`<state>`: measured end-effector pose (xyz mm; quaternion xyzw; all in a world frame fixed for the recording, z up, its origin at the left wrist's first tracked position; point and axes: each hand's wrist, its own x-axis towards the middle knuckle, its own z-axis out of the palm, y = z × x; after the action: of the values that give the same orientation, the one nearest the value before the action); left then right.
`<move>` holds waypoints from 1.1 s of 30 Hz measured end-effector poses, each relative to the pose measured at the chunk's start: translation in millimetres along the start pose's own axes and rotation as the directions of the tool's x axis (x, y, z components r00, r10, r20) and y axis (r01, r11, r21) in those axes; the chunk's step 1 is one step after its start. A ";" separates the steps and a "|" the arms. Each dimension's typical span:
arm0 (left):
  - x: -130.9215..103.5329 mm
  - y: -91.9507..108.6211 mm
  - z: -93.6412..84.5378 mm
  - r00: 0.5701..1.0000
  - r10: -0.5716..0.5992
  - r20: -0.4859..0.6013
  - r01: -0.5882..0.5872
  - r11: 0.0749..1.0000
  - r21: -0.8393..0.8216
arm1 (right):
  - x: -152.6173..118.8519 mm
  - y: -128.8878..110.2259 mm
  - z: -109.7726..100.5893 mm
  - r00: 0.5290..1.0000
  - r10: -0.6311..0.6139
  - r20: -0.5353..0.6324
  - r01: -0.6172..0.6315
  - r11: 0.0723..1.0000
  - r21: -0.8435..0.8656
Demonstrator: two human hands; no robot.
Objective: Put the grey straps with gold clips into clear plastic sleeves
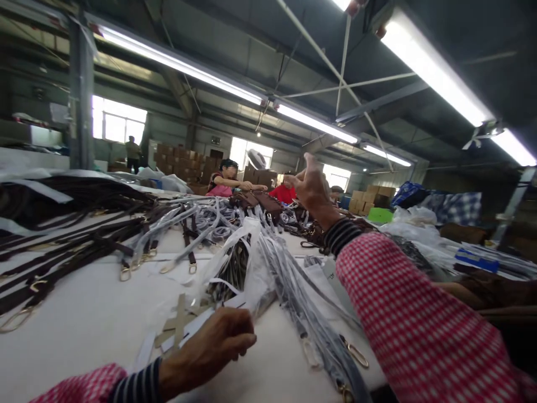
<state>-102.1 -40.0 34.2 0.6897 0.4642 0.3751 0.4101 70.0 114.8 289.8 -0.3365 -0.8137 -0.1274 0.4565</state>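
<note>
My right hand (312, 187) is raised above the table, its fingers apart and nothing in them. Left of it, a blurred grey coiled bundle (257, 159) hangs in the air, touching no hand. My left hand (213, 338) is low over the table front with its fingers curled in; nothing shows in them. Beside it lie beige and white strips (178, 324). Just beyond stands an open clear plastic bag (255, 252) with dark strips inside. Plastic-wrapped grey straps (300, 296) with gold-coloured hooks run along the table between my arms.
Dark brown straps (104, 240) with metal buckles cover the left of the white table (84, 341). Across it a co-worker (224, 179) handles brown pieces (264, 202); a person in red (284, 193) is partly hidden. White plastic bags (415, 221) and a blue packet (476, 258) lie right.
</note>
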 end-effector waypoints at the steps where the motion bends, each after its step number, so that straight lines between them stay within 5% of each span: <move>1: -7.0 0.5 -14.4 1.000 0.009 -0.022 -0.007 0.995 0.104 | -15.4 -6.2 9.7 1.000 0.006 0.022 -0.006 1.000 -0.019; 4: -18.3 -7.0 -63.0 0.988 -0.007 -0.154 0.054 0.952 0.302 | -98.3 -24.6 35.8 0.966 -0.063 0.251 0.071 0.997 -0.023; 6: -17.5 -14.9 -90.0 0.968 0.001 -0.251 0.114 0.890 0.442 | -159.8 -30.0 48.3 0.851 -0.138 0.507 0.144 0.989 0.027; 8: -11.3 -18.4 -104.5 0.952 0.038 -0.305 0.145 0.818 0.557 | -208.3 -27.0 55.9 0.775 -0.137 0.617 0.115 0.990 0.076; 10: -1.9 -14.8 -103.3 0.947 0.089 -0.308 0.125 0.782 0.611 | -237.5 -16.3 58.6 0.752 -0.092 0.652 0.051 0.995 0.082; 15: 22.5 9.0 -49.0 0.958 0.245 -0.150 -0.102 0.779 0.618 | -248.6 28.8 53.4 0.778 0.273 0.566 -0.216 0.962 -0.167; 18: 36.5 16.2 -6.4 0.917 0.398 0.007 -0.327 0.744 0.582 | -248.8 51.7 56.7 0.727 0.468 0.502 -0.392 0.884 -0.256; 21: 53.9 18.7 29.3 0.889 0.455 0.055 -0.416 0.750 0.514 | -255.9 63.6 67.5 0.680 0.540 0.495 -0.490 0.838 -0.242; 24: 72.5 19.6 52.5 0.938 0.347 0.016 -0.324 0.856 0.403 | -261.3 68.9 73.8 0.676 0.560 0.479 -0.565 0.811 -0.151; 27: 88.2 14.8 62.1 0.994 0.111 -0.011 -0.108 0.986 0.130 | -260.5 74.5 67.5 0.666 0.569 0.482 -0.652 0.759 0.005; 33: 112.3 1.0 70.5 0.969 -0.203 -0.140 0.174 0.965 -0.195 | -258.8 76.1 48.5 0.600 0.582 0.549 -0.792 0.527 0.307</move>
<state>-6.2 50.8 23.5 0.5699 0.5231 0.4287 0.4667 181.0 84.5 41.1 -0.5154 -0.6809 0.3617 0.3740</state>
